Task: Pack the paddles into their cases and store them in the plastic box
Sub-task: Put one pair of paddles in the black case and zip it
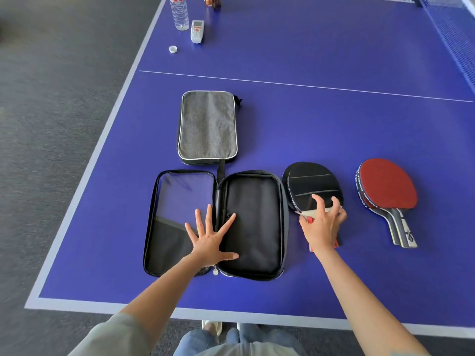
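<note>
A black paddle case [253, 224] lies unzipped and spread flat near the table's front edge, both halves empty. My left hand [209, 240] presses flat on its middle with fingers spread. Just right of it lies a black-faced paddle [312, 185], and my right hand [322, 224] curls around the base of its blade and its handle. A red-faced paddle [386, 185] rests further right, handle toward me. A second, grey case [207, 127] sits zipped behind the open one. No plastic box is in view.
The blue table-tennis table [334, 124] has its left edge and front edge close by. At the far left stand a water bottle [179, 12], its cap [173, 49], a remote control [197, 31] and a brown object [212, 1]. The net [452, 24] runs along the far right.
</note>
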